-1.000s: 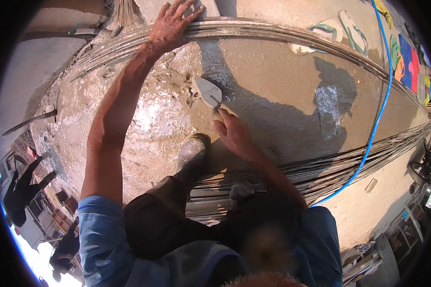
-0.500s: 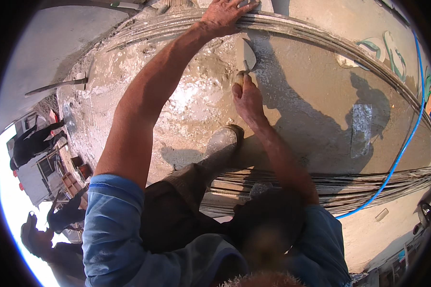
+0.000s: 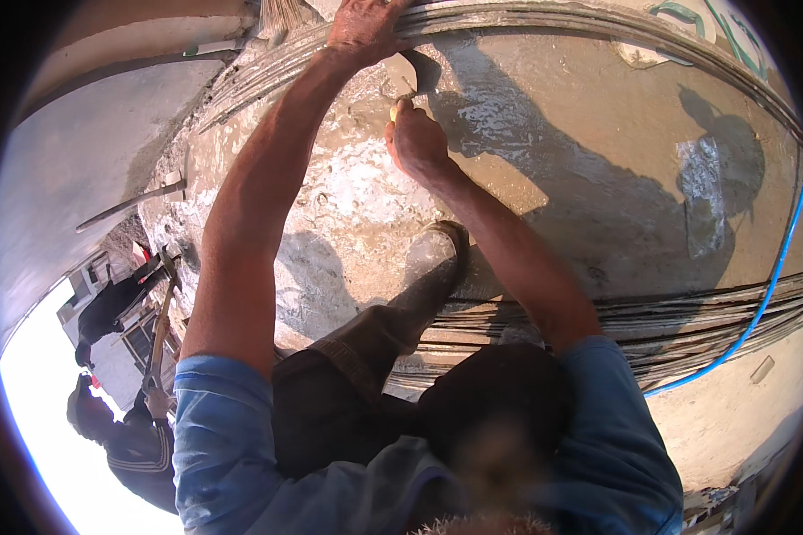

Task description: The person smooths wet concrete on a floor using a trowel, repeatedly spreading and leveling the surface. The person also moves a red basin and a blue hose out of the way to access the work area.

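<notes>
My right hand (image 3: pixel 418 138) is closed round the pale handle of a trowel (image 3: pixel 400 76). The trowel's blade points away from me, low over the wet mortar (image 3: pixel 343 192) and close to a bundle of long thin rods (image 3: pixel 526 13). My left hand (image 3: pixel 366 27) leans on those rods with its fingers stretched out, partly cut off by the top of the picture. My booted foot (image 3: pixel 435 254) stands in the mortar between this bundle and a second bundle of rods (image 3: pixel 633 330) beside my legs.
A blue hose (image 3: pixel 763 312) curves along the right. Green-strapped sandals (image 3: pixel 687 22) lie beyond the far rods, and a clear plastic piece (image 3: pixel 702 196) lies on the mortar. At left are a long-handled tool (image 3: pixel 134 205) and two people, one (image 3: pixel 134 437) gripping a pick-like tool (image 3: pixel 162 312).
The view has shifted. My right hand has pushed the trowel farther away, nearer the far rods. My left hand still rests on them. At left, a person's pick-like tool has come into sight.
</notes>
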Demonstrator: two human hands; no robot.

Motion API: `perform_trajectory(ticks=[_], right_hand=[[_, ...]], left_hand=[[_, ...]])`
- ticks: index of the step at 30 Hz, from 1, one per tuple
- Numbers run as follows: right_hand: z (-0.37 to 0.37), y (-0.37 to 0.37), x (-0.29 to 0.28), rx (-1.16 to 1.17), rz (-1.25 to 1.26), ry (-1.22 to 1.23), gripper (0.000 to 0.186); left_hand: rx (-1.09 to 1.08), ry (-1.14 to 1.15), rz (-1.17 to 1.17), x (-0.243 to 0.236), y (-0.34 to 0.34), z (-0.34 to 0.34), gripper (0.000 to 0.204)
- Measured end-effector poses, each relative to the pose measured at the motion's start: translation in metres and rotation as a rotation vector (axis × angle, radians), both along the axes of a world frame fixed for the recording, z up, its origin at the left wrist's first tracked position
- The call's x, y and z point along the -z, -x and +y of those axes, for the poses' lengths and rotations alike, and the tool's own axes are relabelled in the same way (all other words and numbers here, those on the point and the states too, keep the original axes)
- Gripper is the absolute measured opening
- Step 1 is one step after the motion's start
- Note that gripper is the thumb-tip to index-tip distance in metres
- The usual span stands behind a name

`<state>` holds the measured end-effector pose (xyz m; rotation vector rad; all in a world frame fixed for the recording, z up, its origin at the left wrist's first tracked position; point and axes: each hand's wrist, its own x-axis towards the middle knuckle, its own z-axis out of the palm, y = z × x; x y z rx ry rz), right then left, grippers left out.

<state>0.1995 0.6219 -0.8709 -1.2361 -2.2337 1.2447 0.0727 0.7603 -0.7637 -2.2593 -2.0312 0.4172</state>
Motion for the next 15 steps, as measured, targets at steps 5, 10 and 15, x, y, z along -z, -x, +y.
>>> perform_trajectory(ticks=[5,10,15], right_hand=[[0.028,-0.026,0.03,-0.159,0.084,-0.081,0.044],[0.032,-0.182,-0.045,-0.147,0.058,0.176,0.037],[-0.01,-0.363,-0.046,0.496,0.165,0.809,0.032]], left_hand=[[-0.008,-0.009,-0.04,0.006,-0.011,0.008,0.106],[-0.011,0.007,-0.063,-0.002,0.005,-0.01,0.106],[-0.05,0.036,-0.045,-0.007,0.003,-0.002,0.098]])
